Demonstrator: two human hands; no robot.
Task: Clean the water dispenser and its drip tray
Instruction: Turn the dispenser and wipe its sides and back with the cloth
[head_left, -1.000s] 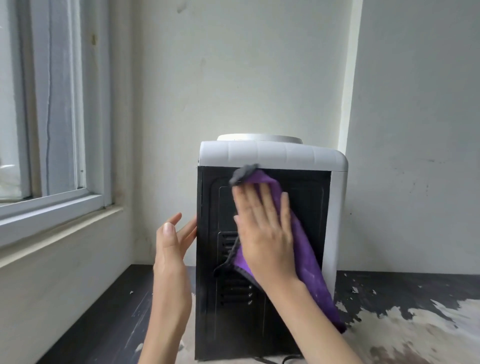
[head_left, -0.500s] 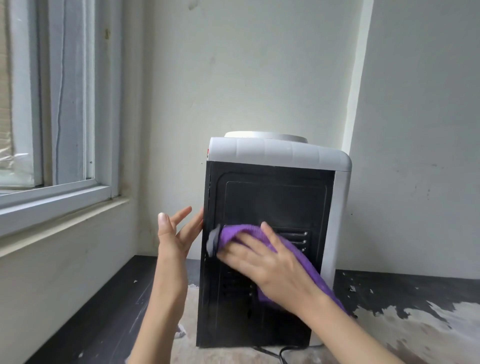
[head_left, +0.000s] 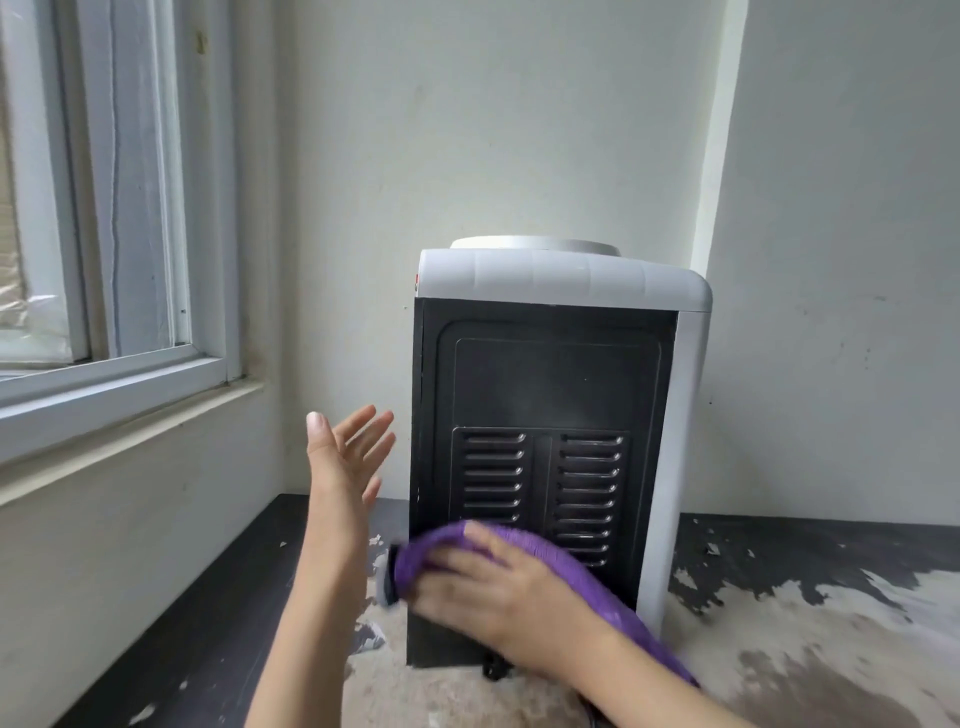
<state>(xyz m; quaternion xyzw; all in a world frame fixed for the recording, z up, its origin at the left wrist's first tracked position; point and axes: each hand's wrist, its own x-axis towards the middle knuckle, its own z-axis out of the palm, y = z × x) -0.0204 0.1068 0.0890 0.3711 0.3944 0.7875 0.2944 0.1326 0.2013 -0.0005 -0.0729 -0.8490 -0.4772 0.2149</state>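
Observation:
A white water dispenser (head_left: 563, 278) stands on the counter with its black back panel (head_left: 540, 384) and vent slots facing me. My right hand (head_left: 498, 597) presses a purple cloth (head_left: 550, 548) flat against the lower part of that panel, fingers straight and pointing left. My left hand (head_left: 345, 457) is raised just left of the dispenser, fingers spread, a small gap between it and the side. The drip tray is out of sight on the far side.
A worn dark counter (head_left: 810, 551) with peeling patches bears the dispenser. A window and its sill (head_left: 119, 395) run along the left. White walls close the corner behind. A black cord end (head_left: 493, 667) lies under the dispenser's base.
My right hand has wiped the purple cloth down the back panel from near the top to the bottom. My left hand has come off the dispenser's left side and opened wider.

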